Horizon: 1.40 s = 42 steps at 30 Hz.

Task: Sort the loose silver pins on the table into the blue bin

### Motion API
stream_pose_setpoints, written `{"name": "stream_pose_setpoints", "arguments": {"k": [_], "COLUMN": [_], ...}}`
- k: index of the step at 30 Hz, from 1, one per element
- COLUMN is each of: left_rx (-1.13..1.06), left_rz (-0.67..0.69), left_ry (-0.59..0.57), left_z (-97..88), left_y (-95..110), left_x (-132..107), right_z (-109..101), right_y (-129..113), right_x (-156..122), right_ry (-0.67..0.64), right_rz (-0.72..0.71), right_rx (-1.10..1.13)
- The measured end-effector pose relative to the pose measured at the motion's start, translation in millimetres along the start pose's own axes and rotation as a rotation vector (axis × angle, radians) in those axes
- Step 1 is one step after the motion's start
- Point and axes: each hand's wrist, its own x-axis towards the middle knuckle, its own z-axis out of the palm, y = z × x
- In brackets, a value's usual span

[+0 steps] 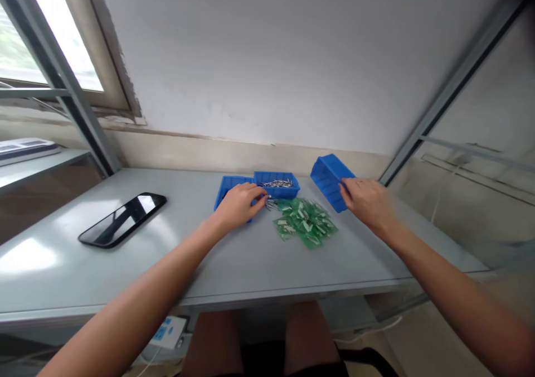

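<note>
My right hand (370, 201) grips the edge of a blue plastic bin (328, 182), which is tipped on its side above the table. Curled fingers and thumb bring my left hand (240, 205) to a pinch beside a few thin metal pieces (271, 202), perhaps screws; whether one is between the fingertips I cannot make out. A pile of small green plastic bags (309, 221) with pale pieces in them lies between my hands. Behind it, another blue bin (276, 192) holds many thin silvery pieces (279, 183). My left hand partly covers a third blue bin (228, 183).
A black flat device with a glossy screen (123, 220) lies on the grey table (251, 271) to the left. Metal frame posts (418, 137) rise at both sides. The wall is behind the bins. A white power strip (169, 331) hangs below the table's front edge.
</note>
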Motion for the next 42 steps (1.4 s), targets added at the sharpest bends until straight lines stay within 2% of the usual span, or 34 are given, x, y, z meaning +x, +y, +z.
{"name": "stream_pose_setpoints", "arguments": {"k": [3, 7, 11, 17, 20, 22, 23, 24, 25, 26, 28, 30, 31, 34, 40, 42], "left_rx": [0.003, -0.007, -0.006, -0.016, -0.061, -0.108, -0.135, -0.163, -0.19, -0.214, -0.249, -0.256, -0.251, -0.236, -0.231, -0.229], "left_rz": [-0.013, -0.013, -0.023, -0.057, -0.1, -0.14, -0.158, -0.173, -0.186, -0.196, -0.211, -0.213, -0.207, -0.182, -0.173, -0.179], "left_ry": [-0.002, -0.012, -0.025, -0.043, -0.036, -0.015, -0.005, 0.006, 0.02, 0.037, 0.078, 0.116, 0.128, 0.14, 0.111, 0.103], "left_z": [0.3, -0.3, -1.6, -2.9, -3.3, -3.6, -3.7, -3.6, -3.5, -3.2, -2.5, -2.0, -1.9, -2.2, -3.2, -3.4], "left_y": [-0.6, -0.7, 0.1, 1.7, 2.4, 3.3, 3.9, 4.7, 5.4, 6.2, 7.1, 7.2, 7.0, 7.3, 17.9, 20.4], "left_x": [0.1, 0.7, 1.2, 1.4, 2.1, 2.8, 3.3, 3.7, 4.1, 4.4, 4.6, 4.3, 3.9, 2.9, 4.0, 5.0], "right_z": [32.0, 78.6, 108.4, 124.8, 117.3, 101.6, 90.8, 78.5, 65.7, 53.1, 32.1, 20.3, 18.1, 21.3, 23.2, 21.0], "right_y": [19.3, 43.6, 59.6, 62.6, 56.6, 44.6, 34.7, 22.0, 6.9, -9.9, -44.1, -71.9, -81.7, -95.7, -97.6, -97.5], "right_x": [-5.7, -11.3, -12.1, -11.0, -8.5, -1.4, 4.5, 11.9, 20.4, 29.6, 46.9, 58.2, 60.5, 55.1, 37.4, 38.5], "right_ry": [0.019, -0.114, -0.208, -0.351, -0.34, -0.27, -0.188, -0.04, 0.039, 0.034, -0.104, -0.203, -0.21, -0.138, -0.145, -0.133], "right_rz": [0.328, 0.736, 0.762, 0.707, 0.695, 0.703, 0.71, 0.678, 0.582, 0.441, 0.174, 0.002, -0.05, -0.059, -0.097, -0.026], "right_rx": [0.217, 0.557, 0.661, 0.767, 0.737, 0.675, 0.629, 0.584, 0.615, 0.708, 0.911, 1.051, 1.099, 1.144, 1.136, 1.15]}}
